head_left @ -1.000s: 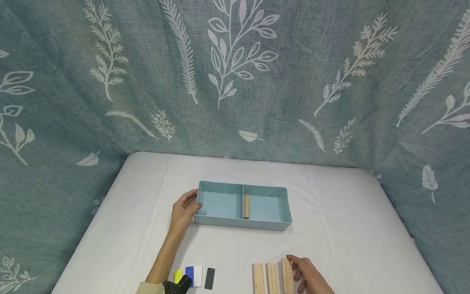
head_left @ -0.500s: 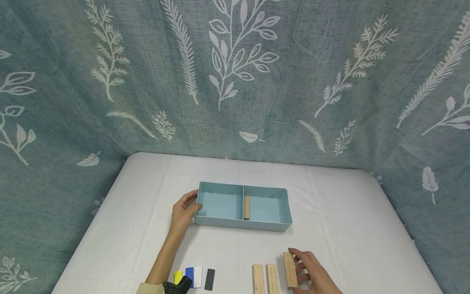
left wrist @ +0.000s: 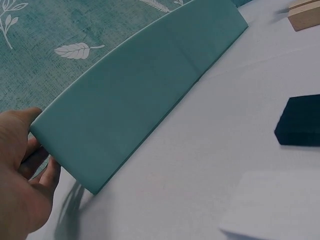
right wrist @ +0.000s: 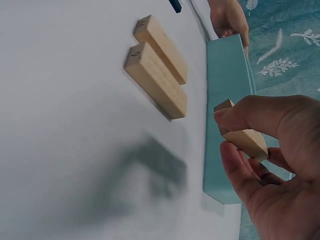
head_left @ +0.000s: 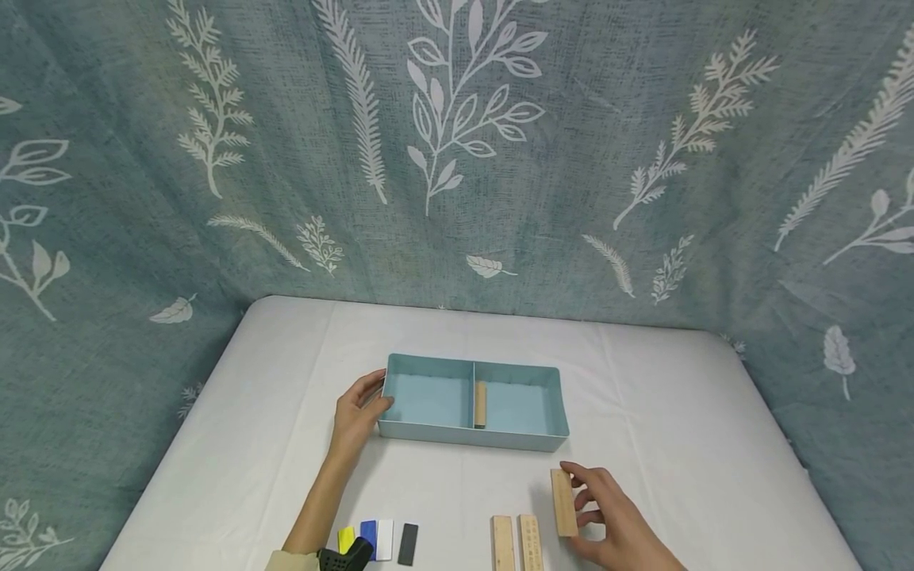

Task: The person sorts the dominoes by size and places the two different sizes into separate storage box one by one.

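Observation:
A light-blue two-compartment box (head_left: 471, 437) stands on the white table. My left hand (head_left: 355, 419) grips its left end, thumb over the rim and fingers along the outer wall. Between the thumb and fingers of my right hand (head_left: 608, 515) is a wooden block (head_left: 563, 503), raised over the table in front of the box's right end; its shadow falls on the cloth in the right wrist view. Another wooden block (head_left: 481, 404) lies in the right compartment against the divider. Two more, a left block (head_left: 503, 543) and a right block (head_left: 531, 542), lie side by side at the front.
Front left, near the left forearm, lie a yellow piece (head_left: 346, 539), a blue piece (head_left: 367, 530), a white piece (head_left: 384, 541) and a black piece (head_left: 408, 545). A leaf-patterned curtain (head_left: 457, 238) hangs behind the white table (head_left: 678, 412).
My right hand has lifted the rightmost wooden block from the front row and carried it forward, toward the box. The left hand has stayed on the box.

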`<state>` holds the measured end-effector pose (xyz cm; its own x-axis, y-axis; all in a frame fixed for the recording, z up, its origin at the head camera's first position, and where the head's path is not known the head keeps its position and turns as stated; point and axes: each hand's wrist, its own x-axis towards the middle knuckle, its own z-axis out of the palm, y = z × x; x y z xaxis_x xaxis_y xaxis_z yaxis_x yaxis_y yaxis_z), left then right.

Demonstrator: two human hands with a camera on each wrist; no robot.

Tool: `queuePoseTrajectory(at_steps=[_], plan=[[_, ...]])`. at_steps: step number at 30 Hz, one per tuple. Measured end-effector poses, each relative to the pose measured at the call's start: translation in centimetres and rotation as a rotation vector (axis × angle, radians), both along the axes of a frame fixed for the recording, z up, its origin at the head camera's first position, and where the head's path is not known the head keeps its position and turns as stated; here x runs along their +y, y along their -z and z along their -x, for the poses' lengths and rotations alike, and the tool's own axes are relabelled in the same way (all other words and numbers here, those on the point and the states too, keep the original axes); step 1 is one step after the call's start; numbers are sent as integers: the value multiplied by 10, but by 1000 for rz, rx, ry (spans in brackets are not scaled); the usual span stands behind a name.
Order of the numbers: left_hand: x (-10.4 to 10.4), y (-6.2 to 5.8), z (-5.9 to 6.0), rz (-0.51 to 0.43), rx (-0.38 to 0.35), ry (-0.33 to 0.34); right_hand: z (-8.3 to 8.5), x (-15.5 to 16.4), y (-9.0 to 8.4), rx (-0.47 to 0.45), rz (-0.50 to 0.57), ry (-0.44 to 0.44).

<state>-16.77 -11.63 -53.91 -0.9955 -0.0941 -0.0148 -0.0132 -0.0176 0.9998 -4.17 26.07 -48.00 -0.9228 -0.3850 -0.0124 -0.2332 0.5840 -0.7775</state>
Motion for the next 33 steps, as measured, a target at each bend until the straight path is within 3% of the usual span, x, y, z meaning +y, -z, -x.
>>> queuePoseTrajectory(at_steps=[10,24,33], plan=[[0,1,0,2,-14,-4,20,-6,-17,237,-2,-12],[-1,1,0,0,-6,-5,64,-18,-33,177,-18,-23],[0,2,0,-20,-9,2,94,-32,-28,127,9,-40]])
